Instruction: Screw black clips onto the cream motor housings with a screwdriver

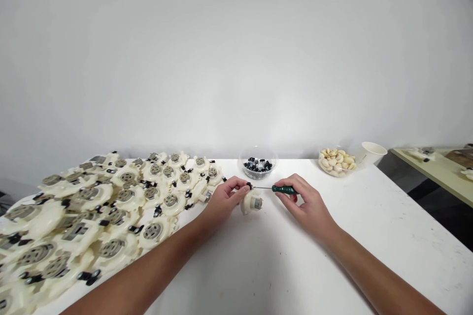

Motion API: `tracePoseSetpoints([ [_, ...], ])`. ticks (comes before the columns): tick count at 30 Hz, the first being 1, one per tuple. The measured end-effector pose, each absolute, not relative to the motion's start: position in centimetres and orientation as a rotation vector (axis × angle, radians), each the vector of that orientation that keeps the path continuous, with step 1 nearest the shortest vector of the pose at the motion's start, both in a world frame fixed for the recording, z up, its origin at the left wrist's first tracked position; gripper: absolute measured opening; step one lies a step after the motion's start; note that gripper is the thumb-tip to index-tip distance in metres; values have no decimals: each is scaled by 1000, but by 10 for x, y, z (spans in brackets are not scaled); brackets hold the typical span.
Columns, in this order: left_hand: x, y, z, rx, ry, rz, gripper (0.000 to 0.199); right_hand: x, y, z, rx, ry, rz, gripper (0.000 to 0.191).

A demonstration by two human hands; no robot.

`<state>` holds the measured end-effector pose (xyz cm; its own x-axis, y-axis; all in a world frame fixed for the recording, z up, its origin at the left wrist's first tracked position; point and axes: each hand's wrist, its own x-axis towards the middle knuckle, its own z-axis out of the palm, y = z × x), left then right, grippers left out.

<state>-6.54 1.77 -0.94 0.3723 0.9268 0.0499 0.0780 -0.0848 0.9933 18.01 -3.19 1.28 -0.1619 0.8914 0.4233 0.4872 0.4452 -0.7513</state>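
My left hand (229,197) pinches a cream plastic housing with a silver motor (254,203) in it, held a little above the white table. A small black piece (249,185) sits at the top of this housing, by my fingertips. My right hand (305,202) is closed around the green handle of a screwdriver (284,189). The thin shaft points left, and its tip reaches the black piece; whether it sits in a screw is too small to tell.
Many similar motor housings (125,194) with black pieces cover the table's left side. A clear bowl (257,173) of black parts stands behind my hands. To the right are a clear bowl of cream pieces (337,162), a white cup (372,152) and a second table (439,172).
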Motion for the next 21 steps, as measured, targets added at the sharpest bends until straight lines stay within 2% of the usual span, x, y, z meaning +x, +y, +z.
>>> tracePoseSetpoints([
  [21, -66, 20, -13, 1397, 929, 884, 31, 181, -27, -2, -1304, -1715, 729, 19],
])
